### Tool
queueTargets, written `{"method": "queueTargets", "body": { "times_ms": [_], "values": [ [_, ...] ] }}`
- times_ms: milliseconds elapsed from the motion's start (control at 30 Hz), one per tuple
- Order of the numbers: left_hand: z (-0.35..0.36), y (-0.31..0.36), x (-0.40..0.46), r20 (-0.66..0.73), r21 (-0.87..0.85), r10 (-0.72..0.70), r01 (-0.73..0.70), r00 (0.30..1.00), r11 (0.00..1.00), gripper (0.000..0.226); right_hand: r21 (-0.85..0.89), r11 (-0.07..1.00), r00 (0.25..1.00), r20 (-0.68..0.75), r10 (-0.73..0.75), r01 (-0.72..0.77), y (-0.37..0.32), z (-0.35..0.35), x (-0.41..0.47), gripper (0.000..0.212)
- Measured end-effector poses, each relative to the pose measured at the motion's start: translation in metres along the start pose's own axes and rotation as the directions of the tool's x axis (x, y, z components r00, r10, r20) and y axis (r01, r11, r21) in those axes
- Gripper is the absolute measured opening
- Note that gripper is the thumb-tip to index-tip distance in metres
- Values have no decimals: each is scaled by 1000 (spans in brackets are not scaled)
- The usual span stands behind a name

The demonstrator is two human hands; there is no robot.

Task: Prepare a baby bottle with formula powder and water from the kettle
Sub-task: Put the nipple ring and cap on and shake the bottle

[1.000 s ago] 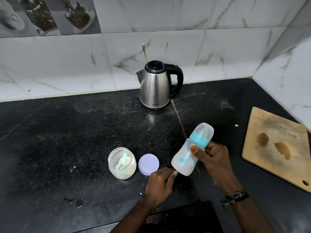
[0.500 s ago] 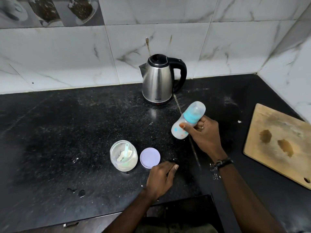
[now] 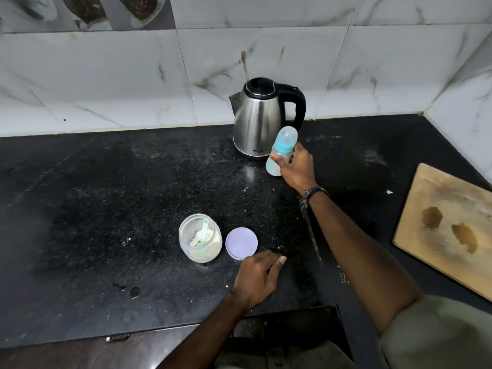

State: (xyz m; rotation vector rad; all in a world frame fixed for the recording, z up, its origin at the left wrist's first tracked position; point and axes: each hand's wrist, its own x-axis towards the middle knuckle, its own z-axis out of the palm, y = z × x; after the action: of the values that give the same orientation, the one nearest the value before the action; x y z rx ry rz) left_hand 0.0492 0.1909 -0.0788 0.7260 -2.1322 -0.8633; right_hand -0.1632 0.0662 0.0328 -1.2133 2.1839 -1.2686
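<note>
Home kitchen: tiled wall (image 3: 106, 83), kettle (image 3: 259, 121), chopping board (image 3: 452, 225).

— What colours stand by the wall?
— A shiny silver steel kettle (image 3: 257, 121) with black lid and handle, before white grey-veined marble tiles (image 3: 106, 81).
— And lower down?
— A clear baby bottle (image 3: 281, 153) with a teal collar, a round lilac plastic lid (image 3: 241, 243), a black speckled stone table (image 3: 106, 209), a pale brown-stained wooden board (image 3: 447, 230).

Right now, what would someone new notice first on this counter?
Probably the right hand gripping a capped baby bottle, tilted, just in front of the steel kettle at the back wall. Nearer, an open jar of powder with a scoop stands beside its lid, the left hand resting close by.
</note>
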Motion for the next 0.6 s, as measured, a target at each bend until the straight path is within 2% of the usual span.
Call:
{"method": "queueTargets", "body": {
  "times_ms": [300, 600],
  "values": [
    [1, 0, 0, -8, -6, 0, 0, 1000, 1000, 28, -37, 998, 998, 13, 57, -57, 13, 27, 25, 57],
    [1, -2, 1, -1, 11, 1, -1, 1000, 1000, 26, -100, 995, 999, 54, 11, -6, 26, 42, 20, 66]
  ]
}}
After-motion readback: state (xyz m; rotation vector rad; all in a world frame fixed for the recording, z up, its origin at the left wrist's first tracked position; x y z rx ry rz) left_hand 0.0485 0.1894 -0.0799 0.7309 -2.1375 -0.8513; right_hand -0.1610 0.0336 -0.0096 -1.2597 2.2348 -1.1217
